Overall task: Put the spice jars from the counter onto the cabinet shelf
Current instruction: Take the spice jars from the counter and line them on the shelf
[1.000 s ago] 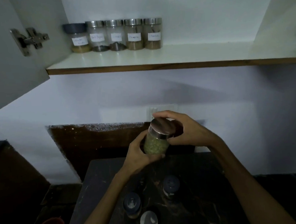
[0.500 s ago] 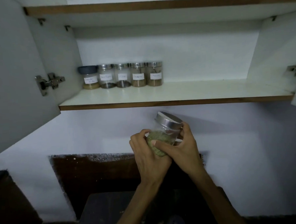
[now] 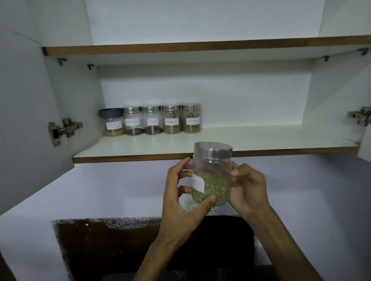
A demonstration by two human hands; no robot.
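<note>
Holding a clear jar (image 3: pixel 211 177) up in front of the wall, both hands are wrapped around it just below the front edge of the cabinet shelf (image 3: pixel 215 154). Left hand (image 3: pixel 181 196) comes up from below the jar on its left side, thumb pressed against the lower front of the glass and the other fingers curled loosely around the back, so it's a proper grip on the jar. Right hand (image 3: pixel 247 186) cups the jar's right side, fingers curled round behind it, palm facing in, also gripping. Both forearms angle up from the bottom of the view and converge at the jar. The jar is tilted a little to the left, has a silver lid (image 3: pixel 216 151) that overlaps the shelf edge in the view, a white label on its left face and greenish stuff filling the lower half. Past the jar, further back on the shelf and off to its left, five labelled jars (image 3: pixel 151 120) stand in a row against the back wall, touching or nearly so; the leftmost has a dark lid, the rest silver. Door hinges (image 3: pixel 64 130) sit on both sides of the cabinet, and a second shelf (image 3: pixel 197 46) runs above.
</note>
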